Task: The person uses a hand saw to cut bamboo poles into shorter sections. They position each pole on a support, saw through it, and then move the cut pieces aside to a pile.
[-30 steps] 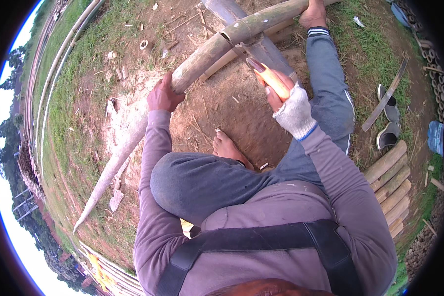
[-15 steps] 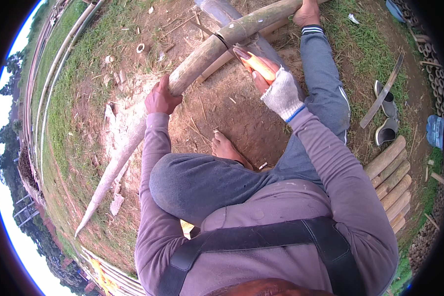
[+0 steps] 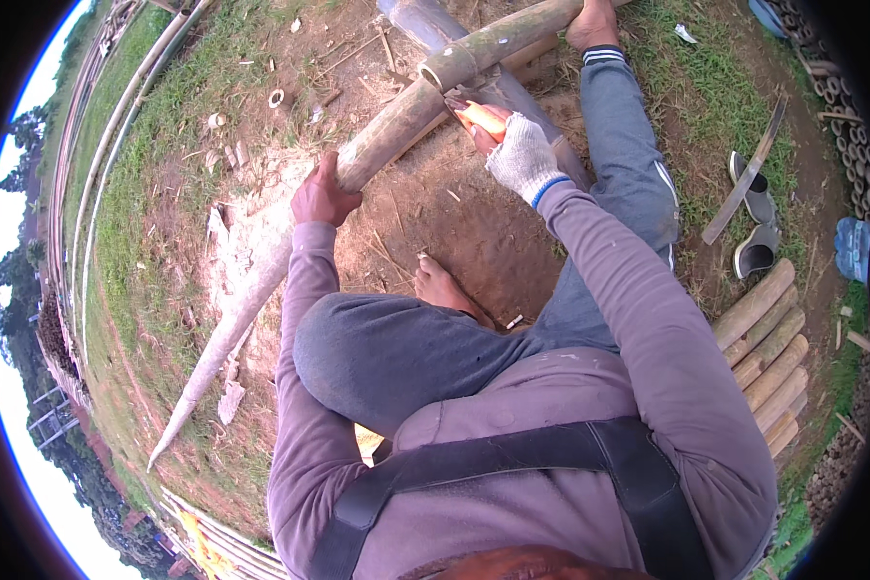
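My left hand (image 3: 325,191) is wrapped round a long bamboo pole (image 3: 396,133), which runs past it toward the lower left. At its upper end the pole is cut through, and its end sits slightly below a second bamboo length (image 3: 503,37) whose round hollow end shows. My bare foot (image 3: 591,24) presses on that second length at the top. In a white knitted glove, my right hand (image 3: 527,159) grips the orange handle of a handsaw (image 3: 481,118) beside the cut. Most of the saw's blade is hidden behind the pole.
A thick greyish pole (image 3: 541,121) lies crosswise under the bamboo. Cut bamboo pieces (image 3: 768,338) are stacked at the right, near sandals (image 3: 759,198) and a long flat strip (image 3: 749,174). A blue plastic container (image 3: 853,251) stands farther right. Small bamboo rings (image 3: 278,99) and sawdust litter the ground.
The bamboo has come apart at the cut, and the left-hand pole's end has dropped a little. My right hand with the saw has moved slightly left and up; the blade no longer shows above the bamboo.
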The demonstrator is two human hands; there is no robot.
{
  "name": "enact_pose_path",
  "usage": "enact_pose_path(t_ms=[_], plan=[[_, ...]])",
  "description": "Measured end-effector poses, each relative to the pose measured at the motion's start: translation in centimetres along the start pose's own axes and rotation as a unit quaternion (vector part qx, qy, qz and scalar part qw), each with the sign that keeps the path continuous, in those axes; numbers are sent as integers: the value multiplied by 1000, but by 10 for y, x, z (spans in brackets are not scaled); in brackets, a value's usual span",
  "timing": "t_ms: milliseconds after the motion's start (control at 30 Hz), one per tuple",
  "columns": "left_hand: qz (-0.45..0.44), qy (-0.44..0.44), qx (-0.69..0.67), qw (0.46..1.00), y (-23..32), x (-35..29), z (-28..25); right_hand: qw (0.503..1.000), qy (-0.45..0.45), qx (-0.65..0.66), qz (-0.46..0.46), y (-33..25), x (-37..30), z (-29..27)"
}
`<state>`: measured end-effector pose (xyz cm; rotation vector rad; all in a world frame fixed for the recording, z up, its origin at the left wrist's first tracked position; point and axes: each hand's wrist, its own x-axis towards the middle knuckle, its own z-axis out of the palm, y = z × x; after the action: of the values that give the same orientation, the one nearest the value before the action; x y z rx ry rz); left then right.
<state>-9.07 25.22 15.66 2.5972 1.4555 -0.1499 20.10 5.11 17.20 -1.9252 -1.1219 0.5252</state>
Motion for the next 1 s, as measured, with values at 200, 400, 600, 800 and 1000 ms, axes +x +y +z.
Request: enact_pose_path(t_ms=[200, 400, 600, 800, 1000], plan=[[6, -40, -22, 999, -4, -13, 20, 998, 5, 29, -51, 46, -104, -7], [11, -155, -53, 986, 4, -36, 73, 998, -4, -60, -7, 61, -85, -6], [82, -40, -41, 995, -21, -74, 129, 964, 162, 167, 129, 88, 64, 4], [80, -72, -16, 994, 6, -82, 110, 864, 228, 292, 341, 131, 216, 12], [58, -102, -8, 993, 6, -90, 106, 819, 256, 349, 376, 103, 231, 14]])
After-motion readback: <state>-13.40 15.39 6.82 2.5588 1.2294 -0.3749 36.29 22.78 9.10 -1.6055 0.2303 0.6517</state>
